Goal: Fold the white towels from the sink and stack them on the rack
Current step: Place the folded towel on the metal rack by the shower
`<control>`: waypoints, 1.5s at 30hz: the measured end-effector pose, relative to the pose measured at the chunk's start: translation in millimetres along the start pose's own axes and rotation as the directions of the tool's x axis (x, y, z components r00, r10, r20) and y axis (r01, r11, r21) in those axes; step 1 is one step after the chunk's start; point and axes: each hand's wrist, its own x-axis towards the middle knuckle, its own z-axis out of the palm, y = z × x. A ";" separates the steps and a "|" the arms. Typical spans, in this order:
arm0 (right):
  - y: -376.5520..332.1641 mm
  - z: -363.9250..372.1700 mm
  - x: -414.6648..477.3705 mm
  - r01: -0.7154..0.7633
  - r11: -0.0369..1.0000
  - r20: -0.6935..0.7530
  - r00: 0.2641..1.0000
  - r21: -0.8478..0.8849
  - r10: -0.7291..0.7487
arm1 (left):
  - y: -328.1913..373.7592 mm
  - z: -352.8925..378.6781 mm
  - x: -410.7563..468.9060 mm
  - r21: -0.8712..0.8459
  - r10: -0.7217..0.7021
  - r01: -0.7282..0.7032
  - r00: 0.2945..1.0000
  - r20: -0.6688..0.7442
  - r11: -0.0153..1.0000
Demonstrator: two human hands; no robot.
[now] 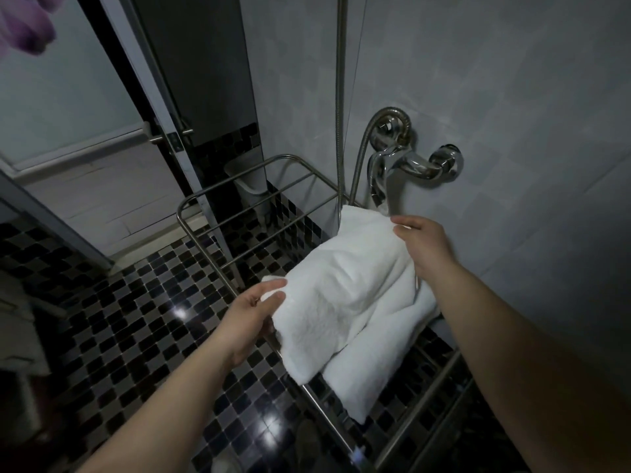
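A folded white towel (345, 285) lies across the bars of a steel rack (218, 213) fixed to the wall. A second white towel (372, 370) lies under it and sticks out toward me. My left hand (249, 315) pinches the top towel's near left corner between thumb and fingers. My right hand (423, 244) holds the towel's far right edge, fingers curled on the cloth. The sink is out of view.
A chrome shower mixer (409, 162) with its hose (341, 97) is on the grey tiled wall just behind the rack. Below is a black-and-grey mosaic floor (129, 329). A glass door frame (164, 107) stands left. A purple cloth (24, 22) hangs top left.
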 end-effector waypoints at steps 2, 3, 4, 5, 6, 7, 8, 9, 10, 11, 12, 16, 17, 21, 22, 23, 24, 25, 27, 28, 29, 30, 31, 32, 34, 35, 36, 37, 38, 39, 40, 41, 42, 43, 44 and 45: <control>11.7 -3.7 6.4 -0.047 0.998 -0.020 0.999 -0.039 0.046 | -7.1 1.6 2.5 0.026 -0.074 0.074 0.997 -0.005 0.997; 15.9 -5.1 9.4 -0.066 0.996 -0.024 0.998 -0.059 0.065 | -8.9 2.2 5.1 -0.004 -0.103 0.103 0.995 0.001 0.995; 18.2 -5.7 12.7 -0.082 0.994 -0.029 0.996 -0.071 0.080 | -9.3 3.2 8.3 -0.050 -0.127 0.127 0.992 0.007 0.991; 18.1 -5.3 15.9 -0.092 0.993 -0.036 0.995 -0.074 0.089 | -7.7 4.5 11.6 -0.098 -0.144 0.145 0.989 0.013 0.985; 17.1 -4.0 20.0 -0.101 0.992 -0.044 0.994 -0.077 0.098 | -5.5 6.1 14.7 -0.136 -0.156 0.157 0.988 0.019 0.978; 14.6 -1.7 24.3 -0.107 0.991 -0.053 0.993 -0.074 0.104 | -2.2 8.1 17.2 -0.166 -0.157 0.160 0.987 0.030 0.973; 10.9 0.7 28.5 -0.111 0.992 -0.059 0.992 -0.058 0.108 | 2.3 10.4 19.6 -0.194 -0.148 0.154 0.988 0.046 0.969; 6.5 3.5 32.6 -0.108 0.993 -0.062 0.992 -0.036 0.106 | 7.1 12.9 22.4 -0.221 -0.134 0.144 0.989 0.058 0.965; 2.2 6.0 37.4 -0.093 0.996 -0.068 0.994 -0.015 0.091 | 11.7 15.4 25.1 -0.243 -0.116 0.128 0.991 0.064 0.961; -1.9 7.7 43.4 -0.066 0.998 -0.076 0.995 0.005 0.066 | 16.0 17.8 28.0 -0.261 -0.095 0.108 0.994 0.061 0.959; -3.9 9.2 50.9 -0.044 0.999 -0.087 0.995 0.026 0.046 | 17.6 19.9 31.3 -0.279 -0.079 0.090 0.996 0.049 0.956; 1.4 6.0 67.8 -0.061 0.998 -0.073 0.996 0.000 0.061 | 3.5 28.6 35.5 -0.331 -0.144 0.130 0.989 -0.020 0.935; 8.1 5.6 67.9 -0.074 0.994 -0.035 0.997 -0.082 0.072 | -4.8 30.6 35.0 -0.322 -0.200 0.183 0.980 -0.019 0.929; 38.9 6.2 60.1 -0.112 0.945 0.051 0.990 -0.308 0.134 | -31.2 33.0 32.8 -0.224 -0.322 0.301 0.945 -0.064 0.927; 45.8 5.2 60.7 -0.126 0.939 0.052 0.987 -0.319 0.150 | -34.0 33.5 34.3 -0.212 -0.315 0.290 0.944 -0.094 0.933; 50.6 4.6 61.1 -0.145 0.935 0.063 0.983 -0.323 0.173 | -34.2 33.3 35.2 -0.203 -0.297 0.270 0.948 -0.116 0.941; 53.9 3.4 61.3 -0.164 0.928 0.092 0.974 -0.334 0.206 | -33.8 33.7 36.0 -0.188 -0.280 0.255 0.952 -0.126 0.949; 56.3 2.0 61.5 -0.176 0.916 0.130 0.963 -0.360 0.236 | -33.3 34.0 36.6 -0.164 -0.268 0.246 0.955 -0.128 0.955; 57.7 -1.2 61.0 -0.184 0.894 0.177 0.945 -0.408 0.276 | -32.1 34.2 37.5 -0.103 -0.261 0.249 0.958 -0.117 0.963; 58.2 -3.1 62.1 -0.185 0.890 0.182 0.942 -0.418 0.281 | -32.2 34.5 38.0 -0.078 -0.267 0.259 0.958 -0.108 0.963; 57.8 -4.9 63.8 -0.179 0.892 0.182 0.944 -0.416 0.274 | -33.6 35.4 38.5 -0.064 -0.280 0.275 0.955 -0.095 0.959; 56.4 -6.8 65.8 -0.167 0.898 0.177 0.950 -0.406 0.257 | -36.4 37.6 38.3 -0.063 -0.307 0.303 0.949 -0.072 0.951; 53.5 -8.3 68.0 -0.151 0.908 0.164 0.959 -0.390 0.230 | -40.3 41.6 37.8 -0.083 -0.346 0.343 0.938 -0.034 0.936; 50.0 -9.3 70.7 -0.139 0.918 0.144 0.968 -0.373 0.205 | -45.1 46.6 36.6 -0.124 -0.393 0.391 0.919 0.013 0.912; 44.4 -11.0 77.2 -0.117 0.929 0.113 0.980 -0.351 0.166 | -52.7 57.2 34.8 -0.218 -0.459 0.464 0.885 0.076 0.859; 43.8 -11.9 80.1 -0.098 0.932 0.116 0.982 -0.349 0.146 | -55.0 60.3 34.8 -0.233 -0.460 0.463 0.885 0.074 0.855; 44.4 -12.5 81.1 -0.077 0.933 0.125 0.984 -0.353 0.129 | -55.2 61.5 35.2 -0.215 -0.440 0.441 0.896 0.054 0.871; 45.4 -12.6 80.6 -0.061 0.931 0.134 0.984 -0.360 0.116 | -53.5 60.8 35.6 -0.182 -0.406 0.403 0.914 0.025 0.897; 47.1 -12.8 79.6 -0.051 0.930 0.141 0.984 -0.365 0.109 | -50.9 58.2 36.1 -0.144 -0.355 0.350 0.935 -0.010 0.926; 48.2 -12.8 77.4 -0.045 0.930 0.145 0.984 -0.364 0.105 | -48.3 53.8 36.7 -0.115 -0.292 0.285 0.955 -0.048 0.951; 48.4 -12.3 75.0 -0.041 0.932 0.144 0.985 -0.359 0.099 | -45.5 48.5 37.2 -0.098 -0.228 0.219 0.970 -0.084 0.971; 47.8 -11.4 73.5 -0.038 0.935 0.136 0.987 -0.351 0.091 | -43.0 43.2 37.9 -0.097 -0.176 0.165 0.978 -0.111 0.981; 47.0 -9.3 71.9 -0.032 0.938 0.129 0.988 -0.345 0.081 | -41.7 38.6 38.4 -0.112 -0.154 0.141 0.980 -0.127 0.984; 46.5 -6.8 71.3 -0.023 0.939 0.128 0.989 -0.344 0.072 | -41.2 35.5 39.5 -0.134 -0.169 0.152 0.977 -0.128 0.979; 46.5 -3.5 69.7 -0.015 0.933 0.138 0.988 -0.359 0.069 | -41.9 33.8 39.9 -0.151 -0.214 0.195 0.969 -0.123 0.969; 46.5 0.0 67.4 -0.008 0.920 0.164 0.983 -0.392 0.078 | -43.1 33.0 40.2 -0.164 -0.273 0.253 0.955 -0.117 0.954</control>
